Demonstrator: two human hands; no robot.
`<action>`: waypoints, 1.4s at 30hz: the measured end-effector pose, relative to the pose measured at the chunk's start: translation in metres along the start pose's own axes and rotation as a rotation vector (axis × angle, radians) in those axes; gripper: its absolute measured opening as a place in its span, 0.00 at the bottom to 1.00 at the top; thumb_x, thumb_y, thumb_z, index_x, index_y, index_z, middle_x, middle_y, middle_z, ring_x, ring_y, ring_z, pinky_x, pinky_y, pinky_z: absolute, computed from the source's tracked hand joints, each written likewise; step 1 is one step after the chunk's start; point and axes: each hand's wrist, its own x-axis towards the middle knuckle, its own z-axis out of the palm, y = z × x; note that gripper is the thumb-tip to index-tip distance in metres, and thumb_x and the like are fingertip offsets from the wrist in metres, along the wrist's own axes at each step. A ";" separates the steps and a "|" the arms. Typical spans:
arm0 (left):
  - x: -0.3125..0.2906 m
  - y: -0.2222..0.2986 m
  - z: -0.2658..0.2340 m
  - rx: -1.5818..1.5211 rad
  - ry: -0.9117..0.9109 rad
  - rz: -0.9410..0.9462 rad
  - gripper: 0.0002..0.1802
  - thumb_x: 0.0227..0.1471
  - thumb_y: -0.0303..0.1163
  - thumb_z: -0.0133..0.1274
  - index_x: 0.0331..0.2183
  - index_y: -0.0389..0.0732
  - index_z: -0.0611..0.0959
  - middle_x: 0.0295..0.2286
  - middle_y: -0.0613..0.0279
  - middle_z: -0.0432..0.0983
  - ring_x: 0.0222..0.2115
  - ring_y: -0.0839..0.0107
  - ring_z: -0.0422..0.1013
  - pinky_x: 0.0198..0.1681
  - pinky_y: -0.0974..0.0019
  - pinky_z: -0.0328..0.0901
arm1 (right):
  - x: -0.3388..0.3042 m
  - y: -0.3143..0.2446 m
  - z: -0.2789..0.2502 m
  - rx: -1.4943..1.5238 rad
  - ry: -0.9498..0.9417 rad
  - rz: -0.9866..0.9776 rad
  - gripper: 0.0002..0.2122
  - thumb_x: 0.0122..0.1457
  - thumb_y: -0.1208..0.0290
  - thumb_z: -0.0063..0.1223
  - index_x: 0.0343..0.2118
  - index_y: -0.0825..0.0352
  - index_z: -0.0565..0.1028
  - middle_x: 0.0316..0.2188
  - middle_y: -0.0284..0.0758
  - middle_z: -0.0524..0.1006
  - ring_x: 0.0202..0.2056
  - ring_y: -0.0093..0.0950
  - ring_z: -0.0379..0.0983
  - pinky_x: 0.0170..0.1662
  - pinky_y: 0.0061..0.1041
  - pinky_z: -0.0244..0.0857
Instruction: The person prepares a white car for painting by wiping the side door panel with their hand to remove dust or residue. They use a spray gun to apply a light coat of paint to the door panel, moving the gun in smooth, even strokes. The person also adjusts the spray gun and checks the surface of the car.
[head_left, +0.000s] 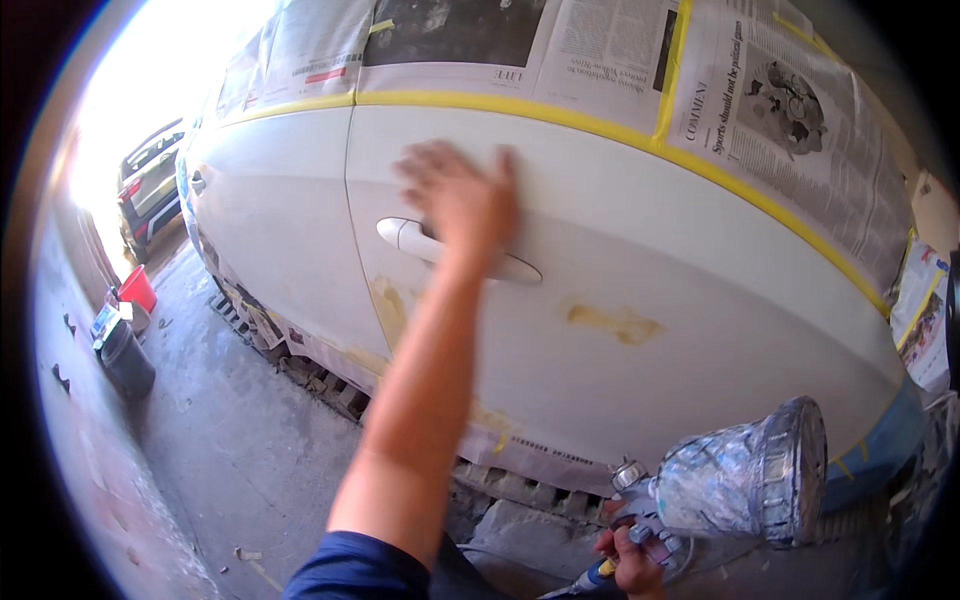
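Note:
My left hand (462, 205) is spread out against the white car door (640, 260), just above the white door handle (402, 235). Its fingers are apart and slightly blurred, and nothing is in them. My left forearm crosses in front of the handle and hides part of it. Low on the right, my right hand (636, 565) is closed around a spray gun (735, 480) with a large paint-smeared cup. An air hose fitting (600, 572) shows by that hand. Yellowish patches (618, 323) mark the door below and right of the handle.
Newspaper (610, 50) edged with yellow masking tape (560, 115) covers the windows. Blue masking (880, 450) covers the lower right end. Along the left wall stand a dark bin (127, 360) and a red bucket (138, 288) on the concrete floor (230, 420). Another car (152, 190) stands outside.

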 end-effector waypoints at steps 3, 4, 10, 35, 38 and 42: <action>-0.100 0.076 0.013 -0.166 0.080 0.279 0.47 0.54 0.55 0.46 0.59 0.24 0.56 0.61 0.32 0.43 0.64 0.41 0.34 0.63 0.37 0.31 | 0.002 -0.033 0.017 0.089 0.151 -0.020 0.17 0.59 0.61 0.51 0.45 0.68 0.71 0.20 0.30 0.75 0.20 0.18 0.68 0.23 0.15 0.59; -0.127 0.091 0.015 -0.161 0.031 0.403 0.47 0.53 0.55 0.48 0.59 0.26 0.57 0.62 0.36 0.45 0.64 0.43 0.37 0.64 0.39 0.31 | 0.002 -0.038 0.017 0.108 0.152 -0.014 0.16 0.59 0.62 0.51 0.46 0.67 0.71 0.20 0.30 0.75 0.19 0.18 0.69 0.22 0.15 0.59; -0.066 0.044 0.005 -0.112 -0.034 0.547 0.46 0.53 0.56 0.47 0.61 0.32 0.55 0.62 0.45 0.48 0.65 0.54 0.42 0.65 0.46 0.35 | 0.002 -0.054 0.010 0.093 0.208 -0.092 0.15 0.59 0.64 0.51 0.42 0.71 0.72 0.19 0.32 0.74 0.18 0.17 0.65 0.24 0.17 0.59; -0.040 0.035 0.020 -0.170 0.004 0.695 0.43 0.56 0.56 0.44 0.61 0.34 0.58 0.62 0.49 0.51 0.64 0.56 0.44 0.65 0.49 0.39 | -0.015 -0.038 -0.005 0.077 0.309 -0.058 0.18 0.55 0.60 0.51 0.42 0.70 0.71 0.18 0.32 0.73 0.19 0.19 0.68 0.23 0.16 0.59; 0.075 -0.106 -0.003 0.186 0.156 0.517 0.33 0.61 0.51 0.38 0.61 0.43 0.61 0.63 0.54 0.50 0.64 0.54 0.44 0.64 0.47 0.40 | -0.012 -0.038 0.006 0.047 0.240 -0.059 0.18 0.56 0.61 0.51 0.42 0.71 0.71 0.18 0.32 0.73 0.20 0.20 0.68 0.23 0.17 0.60; 0.069 -0.191 -0.024 -0.108 0.196 0.280 0.33 0.63 0.49 0.31 0.63 0.42 0.56 0.64 0.54 0.45 0.66 0.56 0.38 0.65 0.49 0.32 | -0.017 -0.049 -0.001 0.018 0.118 -0.033 0.18 0.56 0.62 0.51 0.42 0.72 0.71 0.18 0.33 0.73 0.20 0.20 0.68 0.25 0.18 0.60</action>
